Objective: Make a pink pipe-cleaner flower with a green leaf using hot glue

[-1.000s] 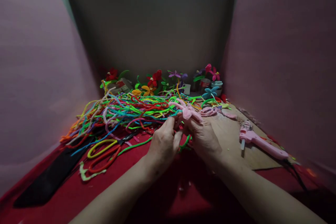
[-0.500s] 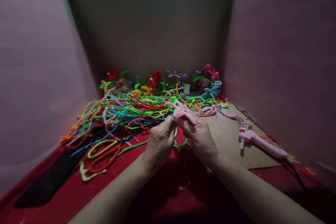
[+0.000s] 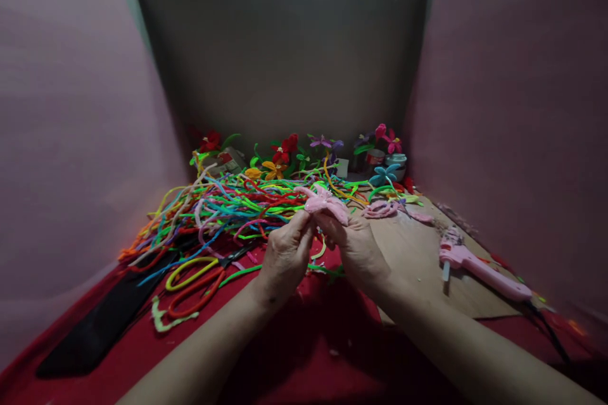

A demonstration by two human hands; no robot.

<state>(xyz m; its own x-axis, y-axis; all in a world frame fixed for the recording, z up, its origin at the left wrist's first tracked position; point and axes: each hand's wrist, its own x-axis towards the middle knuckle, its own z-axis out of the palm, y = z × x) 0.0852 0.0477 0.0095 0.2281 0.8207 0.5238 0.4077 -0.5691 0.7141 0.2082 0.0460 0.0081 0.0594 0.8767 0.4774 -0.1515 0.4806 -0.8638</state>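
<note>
A pale pink pipe-cleaner flower is held up in the middle of the view, its petals spread above my fingertips. My left hand pinches it low on the left side. From the right, my right hand grips its underside, thumb and fingers closed. The fingertips of both hands nearly meet beneath the petals, and the exact grip point is partly hidden. Just behind the flower lies a big heap of coloured pipe cleaners. Loops of pink pipe cleaner rest to its right.
Scissors with yellow and red handles lie at left, beside a black strip. A pink glue gun rests on a cardboard sheet. Finished flowers and jars stand along the back. Pink walls flank the red cloth.
The camera view has tilted up slightly, so the scene sits a little lower and further right. Both hands keep hold of the pink flower, which has turned slightly.
</note>
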